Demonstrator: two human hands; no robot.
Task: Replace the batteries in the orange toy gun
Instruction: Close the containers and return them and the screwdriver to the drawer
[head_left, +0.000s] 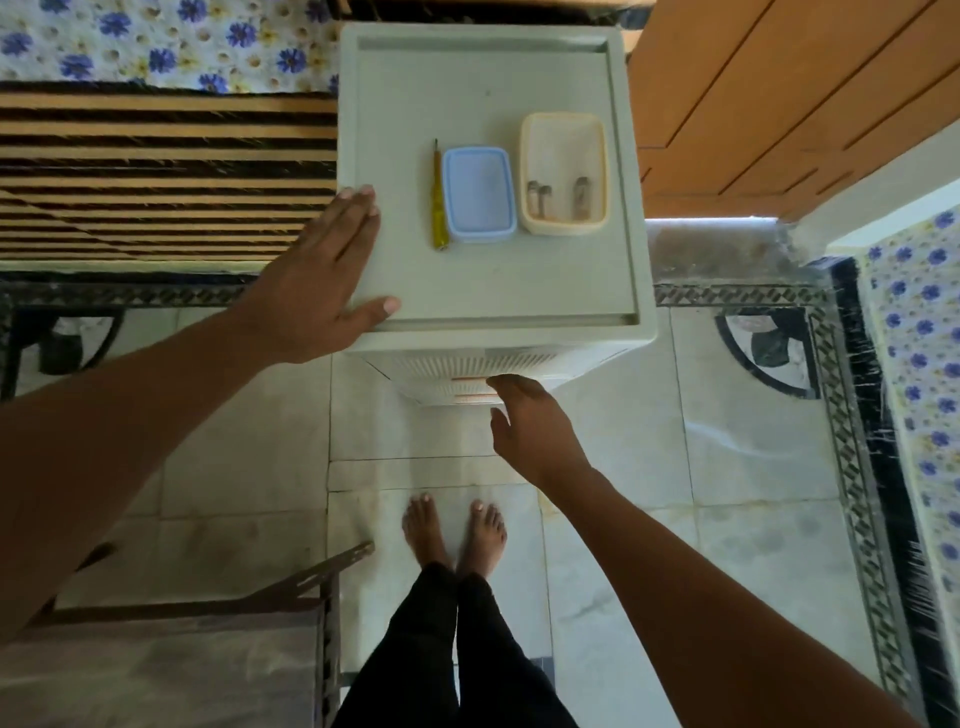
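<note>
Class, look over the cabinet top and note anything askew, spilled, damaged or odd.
Nothing stands out: the screwdriver, blue box and cream box holding batteries sit in a tidy row on the cabinet top. No toy gun is in view.

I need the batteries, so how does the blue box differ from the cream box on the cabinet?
The blue box is smaller; the cream box is larger. The cream box is open and holds small cylinders, likely batteries; the blue box shows nothing inside. Both are rounded rectangular boxes, side by side on the cabinet top.
</note>
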